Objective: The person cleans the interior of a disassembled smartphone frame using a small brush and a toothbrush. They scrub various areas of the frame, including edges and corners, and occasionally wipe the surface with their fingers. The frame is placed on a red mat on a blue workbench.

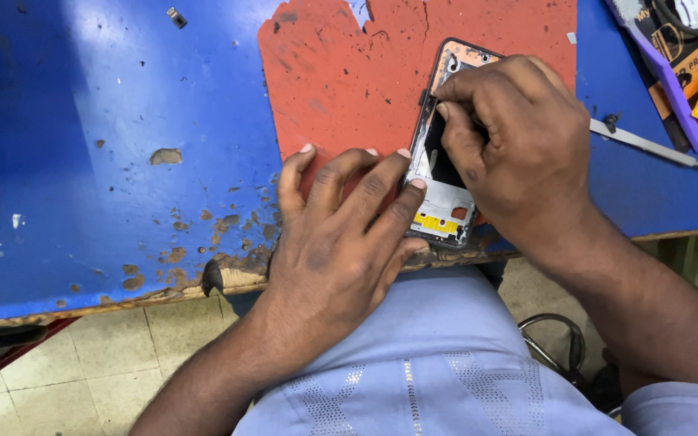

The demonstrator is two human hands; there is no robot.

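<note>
Pressing flat, fingers spread, the left hand (341, 234) steadies the opened phone (444, 190) while the right hand (519, 145) pinches inside; a slip could tear something.

The table (107, 121) is blue with brown chipped patches, and the mat (341, 81) on it is red-orange with cracked, flaking edges. The opened phone (444, 206) shows a black frame, an orange upper section, a white lower plate and 1 yellow strip. The garment (414, 363) is pale blue with silver dotted lines.
</note>
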